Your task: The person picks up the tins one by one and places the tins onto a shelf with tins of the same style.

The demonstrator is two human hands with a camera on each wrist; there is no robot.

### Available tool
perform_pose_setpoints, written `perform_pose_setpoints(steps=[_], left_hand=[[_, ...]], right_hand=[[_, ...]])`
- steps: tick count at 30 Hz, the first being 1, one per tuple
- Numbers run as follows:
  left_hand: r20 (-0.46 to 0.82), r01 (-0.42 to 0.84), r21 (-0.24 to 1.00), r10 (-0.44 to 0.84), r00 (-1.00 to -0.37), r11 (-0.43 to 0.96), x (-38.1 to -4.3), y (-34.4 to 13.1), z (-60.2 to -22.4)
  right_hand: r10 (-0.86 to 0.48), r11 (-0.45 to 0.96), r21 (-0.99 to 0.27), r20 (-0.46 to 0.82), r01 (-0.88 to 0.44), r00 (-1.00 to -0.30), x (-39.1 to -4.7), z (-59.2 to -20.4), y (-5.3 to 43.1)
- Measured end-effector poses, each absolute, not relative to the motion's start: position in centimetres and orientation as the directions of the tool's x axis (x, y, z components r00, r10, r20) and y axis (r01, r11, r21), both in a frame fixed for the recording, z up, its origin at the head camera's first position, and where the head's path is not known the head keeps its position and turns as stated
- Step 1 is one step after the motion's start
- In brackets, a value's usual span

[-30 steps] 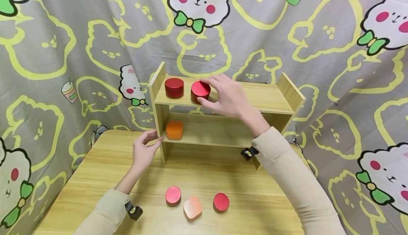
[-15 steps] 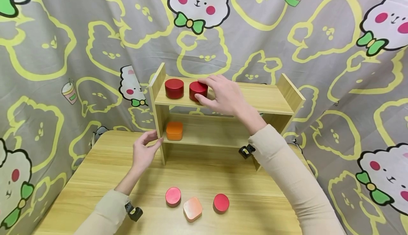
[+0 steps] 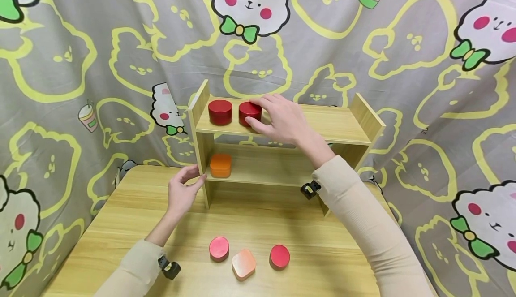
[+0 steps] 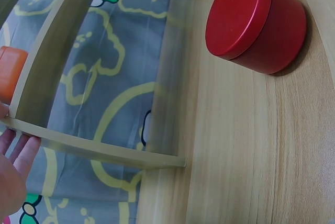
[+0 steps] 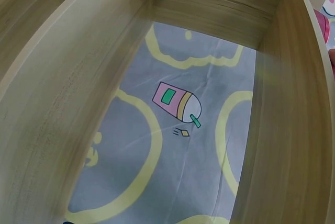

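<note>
On the top board of a small wooden shelf (image 3: pixel 322 120), my right hand (image 3: pixel 284 120) holds a red round tin (image 3: pixel 249 114), thumb at its front and fingers over its back rim. The tin is upright and partly covered by the thumb. Just to its left, a small gap away, is a second red round tin (image 3: pixel 220 112). My left hand (image 3: pixel 182 193) grips the shelf's left side panel (image 4: pixel 104 148), with the thumb in front and fingers behind. Near that panel, an orange square tin (image 3: pixel 220 165) sits on the middle board.
Two red round tins, one left (image 3: pixel 219 248) and one right (image 3: pixel 280 256), lie on the table (image 3: pixel 153 203) before the shelf. A light orange square tin (image 3: pixel 243 264) lies between them. A patterned curtain (image 3: pixel 133 64) hangs close behind and at the sides.
My right hand has lowered the held red tin onto the top board and shifted it slightly left, towards the other tin. My left hand stays on the side panel.
</note>
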State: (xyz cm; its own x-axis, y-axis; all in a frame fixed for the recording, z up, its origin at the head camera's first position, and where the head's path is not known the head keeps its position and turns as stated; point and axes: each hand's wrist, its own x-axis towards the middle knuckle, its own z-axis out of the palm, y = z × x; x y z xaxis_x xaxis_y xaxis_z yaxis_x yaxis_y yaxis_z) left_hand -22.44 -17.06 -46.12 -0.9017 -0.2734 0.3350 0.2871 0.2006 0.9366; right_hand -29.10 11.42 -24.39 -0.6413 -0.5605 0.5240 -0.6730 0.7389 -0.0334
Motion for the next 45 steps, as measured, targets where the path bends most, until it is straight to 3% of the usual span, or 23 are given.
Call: perform_pose_setpoints(steps=[11,28,45], left_hand=[[0.339,0.293,0.936,-0.273,-0.900,0.195,-22.3,-17.0,-45.9],[0.328,0.277,0.938,-0.277,-0.903,0.208,-22.5,-17.0,-45.8],[0.336,0.288,0.937,-0.283,-0.898,0.198,-22.2,-16.8,-45.8]], right_hand=[[-0.567,0.734,-0.006,0.547,-0.679,-0.617,-28.4,-24.6,12.4],[-0.578,0.644,0.056,0.689,-0.763,-0.438,-26.1,-25.5,14.2],[-0.576,0.603,0.108,0.745,-0.791,-0.338,-21.9,-27.9,16.7]])
